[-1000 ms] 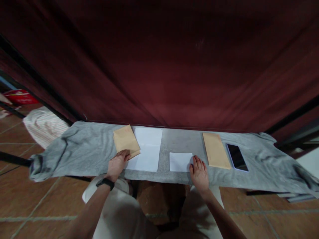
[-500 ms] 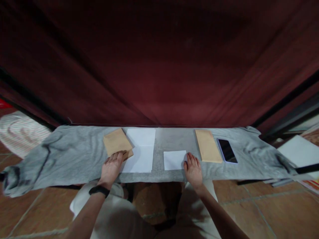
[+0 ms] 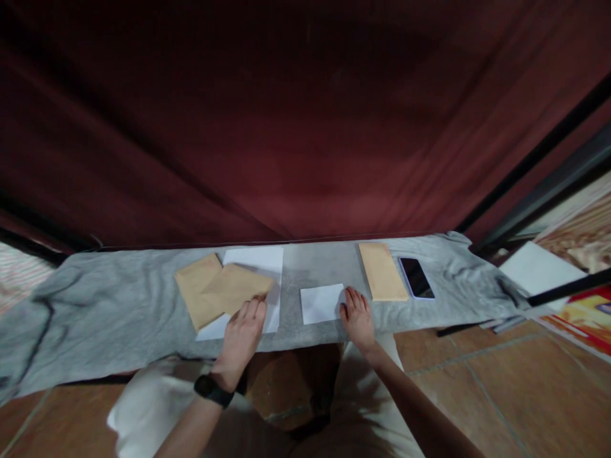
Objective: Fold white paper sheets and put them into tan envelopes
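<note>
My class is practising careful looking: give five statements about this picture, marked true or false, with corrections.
1. The left hand holds brown paper. True.
2. The right hand is at the edge of the small white sheet. True.
3. Both wrists are bare. False: the left wears a dark wristband.
4. The phone lies on the grey cloth. True.
5. No brown paper lies right of that sheet. False: another brown piece does.
</note>
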Available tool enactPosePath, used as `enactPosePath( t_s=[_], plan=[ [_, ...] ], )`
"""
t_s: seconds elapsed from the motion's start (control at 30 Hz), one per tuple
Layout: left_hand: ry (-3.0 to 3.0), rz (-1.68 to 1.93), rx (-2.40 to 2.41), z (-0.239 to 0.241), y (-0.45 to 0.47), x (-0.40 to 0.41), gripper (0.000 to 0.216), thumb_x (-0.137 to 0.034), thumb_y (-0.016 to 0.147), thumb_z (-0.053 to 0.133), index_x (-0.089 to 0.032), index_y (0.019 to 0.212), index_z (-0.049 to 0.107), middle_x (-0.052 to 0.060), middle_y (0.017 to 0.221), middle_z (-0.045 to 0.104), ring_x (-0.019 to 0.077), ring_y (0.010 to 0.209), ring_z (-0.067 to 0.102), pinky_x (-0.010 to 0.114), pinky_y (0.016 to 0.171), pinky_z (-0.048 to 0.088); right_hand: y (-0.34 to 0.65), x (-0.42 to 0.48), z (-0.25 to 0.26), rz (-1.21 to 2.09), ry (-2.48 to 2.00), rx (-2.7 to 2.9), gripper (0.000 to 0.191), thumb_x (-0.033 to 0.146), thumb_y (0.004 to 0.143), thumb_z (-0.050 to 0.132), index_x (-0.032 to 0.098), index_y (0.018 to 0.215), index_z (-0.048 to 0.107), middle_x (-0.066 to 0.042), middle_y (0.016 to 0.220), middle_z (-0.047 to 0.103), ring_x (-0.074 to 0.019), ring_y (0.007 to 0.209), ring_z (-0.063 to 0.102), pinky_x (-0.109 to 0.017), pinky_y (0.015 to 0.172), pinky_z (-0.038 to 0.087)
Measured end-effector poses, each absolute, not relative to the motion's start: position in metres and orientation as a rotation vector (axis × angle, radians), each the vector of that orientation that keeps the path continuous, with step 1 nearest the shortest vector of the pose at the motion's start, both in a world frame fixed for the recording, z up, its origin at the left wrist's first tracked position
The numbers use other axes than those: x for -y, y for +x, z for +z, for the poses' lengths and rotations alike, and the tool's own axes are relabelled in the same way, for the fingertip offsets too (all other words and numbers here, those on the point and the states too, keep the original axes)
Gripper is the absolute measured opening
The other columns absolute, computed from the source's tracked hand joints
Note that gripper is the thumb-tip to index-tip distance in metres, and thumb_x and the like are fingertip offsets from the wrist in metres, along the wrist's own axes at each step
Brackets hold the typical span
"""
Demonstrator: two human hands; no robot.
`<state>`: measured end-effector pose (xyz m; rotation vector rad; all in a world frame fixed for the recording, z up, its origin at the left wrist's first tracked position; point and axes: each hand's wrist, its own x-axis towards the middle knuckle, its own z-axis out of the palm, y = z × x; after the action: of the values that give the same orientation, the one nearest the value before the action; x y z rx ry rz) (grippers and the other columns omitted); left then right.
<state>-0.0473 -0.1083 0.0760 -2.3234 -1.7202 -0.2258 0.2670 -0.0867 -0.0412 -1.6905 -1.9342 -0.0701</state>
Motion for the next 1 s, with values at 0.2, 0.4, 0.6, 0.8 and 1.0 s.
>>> enactPosePath(
  t_s=[0.2,0.4,0.6,0.8,1.0],
  plan=[
    [-2.443,-0.271,1.667,0.060,0.005,0.122,0.040,-0.001,0.089,0.038,-0.014,0.118,0.062,0.017,0.123,0.065,0.0287,0.110,0.063,0.040,0.091,0.054,0.229,0.091,-0.008,0.727,-1.438,1.592,0.045,0.041,0.098,0.043,0.022,0.136,0.057,-0.013,0.139,0.058,-0.0270,0.131,0.051,-0.050,0.111,0.039],
    [-2.562,-0.413,1.602,0.042,0.036,0.138,0.052,0.002,0.085,0.034,-0.016,0.130,0.055,0.018,0.125,0.064,0.0292,0.115,0.063,0.045,0.094,0.054,0.177,0.097,0.012,1.687,-1.105,1.046,0.052,0.065,0.082,0.060,0.022,0.109,0.068,-0.009,0.100,0.072,-0.0247,0.096,0.067,-0.045,0.089,0.055],
    [-2.668,-0.474,1.534,0.031,0.044,0.149,0.048,-0.005,0.090,0.035,-0.017,0.133,0.052,0.018,0.132,0.063,0.0283,0.119,0.063,0.047,0.100,0.051,0.168,0.100,0.012,1.712,-1.112,0.903,0.042,0.061,0.073,0.067,0.022,0.089,0.067,-0.003,0.079,0.071,-0.0221,0.080,0.068,-0.035,0.070,0.055],
    [-2.652,-0.575,1.504,0.056,0.018,0.144,0.089,-0.041,0.083,0.070,-0.022,0.157,0.023,0.018,0.165,0.019,0.0383,0.151,0.020,0.063,0.118,0.024,0.195,0.105,0.037,1.822,-1.069,1.098,0.036,0.053,0.075,0.067,0.022,0.093,0.069,0.000,0.074,0.068,-0.0189,0.069,0.066,-0.034,0.064,0.056],
    [-2.790,-0.325,1.332,0.065,-0.020,0.137,0.114,-0.051,0.066,0.081,-0.025,0.159,0.020,0.018,0.167,0.010,0.0405,0.152,0.015,0.065,0.118,0.018,0.230,0.118,0.052,1.939,-1.027,1.296,0.021,0.037,0.074,0.066,0.020,0.087,0.068,0.002,0.075,0.067,-0.0153,0.066,0.064,-0.029,0.061,0.056]
  ],
)
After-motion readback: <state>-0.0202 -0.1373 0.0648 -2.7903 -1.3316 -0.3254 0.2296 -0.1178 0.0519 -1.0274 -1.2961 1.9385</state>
